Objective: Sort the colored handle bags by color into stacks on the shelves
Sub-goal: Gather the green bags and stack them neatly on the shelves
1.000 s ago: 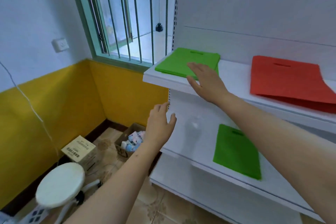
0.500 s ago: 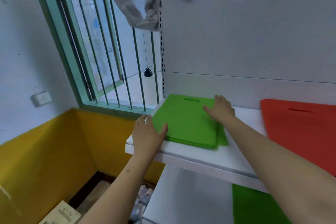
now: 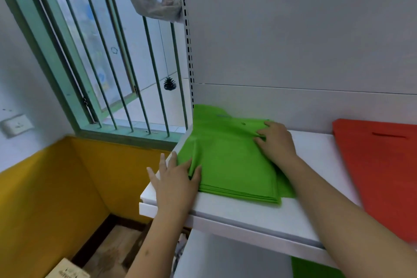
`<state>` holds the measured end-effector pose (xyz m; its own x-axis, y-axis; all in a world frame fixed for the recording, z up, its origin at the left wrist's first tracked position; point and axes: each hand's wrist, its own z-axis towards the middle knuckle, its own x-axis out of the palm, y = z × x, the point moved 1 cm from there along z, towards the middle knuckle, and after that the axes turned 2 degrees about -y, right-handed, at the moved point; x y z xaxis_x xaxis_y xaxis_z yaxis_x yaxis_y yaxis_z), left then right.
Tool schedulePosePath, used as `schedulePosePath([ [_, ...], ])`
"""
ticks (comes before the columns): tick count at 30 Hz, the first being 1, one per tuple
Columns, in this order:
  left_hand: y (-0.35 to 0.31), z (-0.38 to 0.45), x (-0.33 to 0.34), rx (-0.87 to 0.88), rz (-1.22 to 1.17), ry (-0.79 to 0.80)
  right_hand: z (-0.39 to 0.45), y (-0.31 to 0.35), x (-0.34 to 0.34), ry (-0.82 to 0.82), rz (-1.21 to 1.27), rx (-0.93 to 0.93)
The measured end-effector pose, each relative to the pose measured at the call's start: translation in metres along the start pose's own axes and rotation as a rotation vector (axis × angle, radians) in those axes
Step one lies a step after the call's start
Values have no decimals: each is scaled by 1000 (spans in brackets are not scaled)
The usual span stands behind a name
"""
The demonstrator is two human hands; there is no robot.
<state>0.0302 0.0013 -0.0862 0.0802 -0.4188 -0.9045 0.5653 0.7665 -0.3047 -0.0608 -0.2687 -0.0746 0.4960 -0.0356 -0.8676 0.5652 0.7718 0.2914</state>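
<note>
Running off the right edge, the red bags [image 3: 381, 174] show partly; left hand [image 3: 174, 184] and right hand [image 3: 276, 141] press flat, fingers spread, on the green stack [image 3: 232, 165] on the white shelf [image 3: 248, 214] beside a barred window [image 3: 108, 70]

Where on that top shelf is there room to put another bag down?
Bare white shelf shows between the green bag stack and the red bags, and along the front edge. The left end is crowded: the left hand and right hand both rest on the green stack.
</note>
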Motion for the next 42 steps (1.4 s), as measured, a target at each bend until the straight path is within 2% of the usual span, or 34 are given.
schedulePosePath([
  [3, -1, -1, -3, 44, -109, -107, -1, 5, -4, -70, 179, -42],
  [6, -2, -2, -14, 63, -583, -202, 0, 6, -12, -119, 300, -42],
  [9, -5, 1, -30, -6, -934, -141, -1, 7, -22, -144, 498, 9],
  [13, -6, 13, -39, -220, -1381, -12, -1, 5, -27, -148, 701, 87],
  [15, -6, 15, -41, -316, -1508, -2, 1, 4, -27, -182, 862, 144],
  [19, 1, 9, -39, -333, -1420, -81, 1, -2, -27, -297, 1042, 294],
  [22, 7, 1, -38, -340, -1307, -160, 4, -7, -21, -295, 1064, 360],
  [25, 11, -8, -37, -354, -1271, -185, 8, -5, -16, -220, 1097, 400],
  [30, 22, -29, -43, -394, -1272, -284, 13, 8, -19, -10, 1357, 389],
  [35, 39, -58, -55, -381, -1179, -400, 1, 23, -37, 9, 1202, 274],
  [39, 61, -85, -62, -417, -1087, -372, -22, 35, -57, -7, 1112, 191],
  [42, 72, -115, -70, -415, -1160, -329, -50, 46, -70, -42, 1064, 162],
])
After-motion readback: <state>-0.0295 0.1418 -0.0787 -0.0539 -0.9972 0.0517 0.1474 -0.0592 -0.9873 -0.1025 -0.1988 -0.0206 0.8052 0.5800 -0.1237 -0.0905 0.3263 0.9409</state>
